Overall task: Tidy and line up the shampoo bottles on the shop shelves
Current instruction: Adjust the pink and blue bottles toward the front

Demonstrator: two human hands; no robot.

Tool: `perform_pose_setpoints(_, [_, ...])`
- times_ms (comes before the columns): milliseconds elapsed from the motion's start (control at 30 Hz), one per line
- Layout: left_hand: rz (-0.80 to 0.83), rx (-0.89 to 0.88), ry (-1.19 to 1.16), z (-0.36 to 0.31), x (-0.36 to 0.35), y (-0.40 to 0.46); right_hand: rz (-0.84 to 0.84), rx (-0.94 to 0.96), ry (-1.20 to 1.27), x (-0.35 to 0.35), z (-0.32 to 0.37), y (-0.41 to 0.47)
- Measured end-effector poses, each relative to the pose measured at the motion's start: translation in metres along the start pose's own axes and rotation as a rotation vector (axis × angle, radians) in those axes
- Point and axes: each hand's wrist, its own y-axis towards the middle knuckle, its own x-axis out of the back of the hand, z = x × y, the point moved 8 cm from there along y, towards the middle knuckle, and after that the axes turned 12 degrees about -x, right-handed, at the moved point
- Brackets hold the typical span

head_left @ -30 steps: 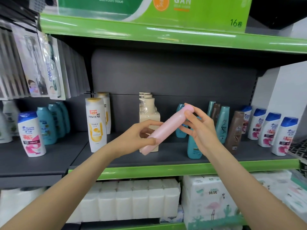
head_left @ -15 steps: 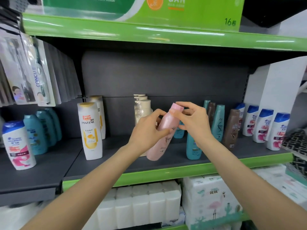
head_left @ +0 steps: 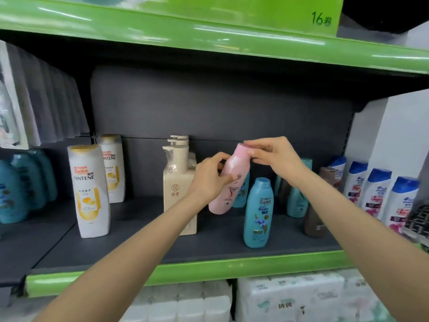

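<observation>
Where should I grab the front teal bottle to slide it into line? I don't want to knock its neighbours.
Probably take the teal bottle round its narrower upper body, just under the cap, coming straight in from the front of the shelf. It stands upright at the front, with open shelf before it, while the brown bottle stands close on its right and the held pink bottle hangs to its left.

Pink bottle (head_left: 228,180) smooth plastic; shelf (head_left: 162,242) matt dk grey, edge glossy green.

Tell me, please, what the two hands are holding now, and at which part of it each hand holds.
Both hold the pink bottle. The left hand grips its body around the middle; the right hand pinches the cap at the top. The bottle is tilted.
</observation>
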Motion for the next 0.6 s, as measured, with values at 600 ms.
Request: perform_pose_setpoints(600, [0.253,0.145,-0.127,0.048,-0.075,0.024,0.083,-0.066,0.040,0.007,-0.070,0.046])
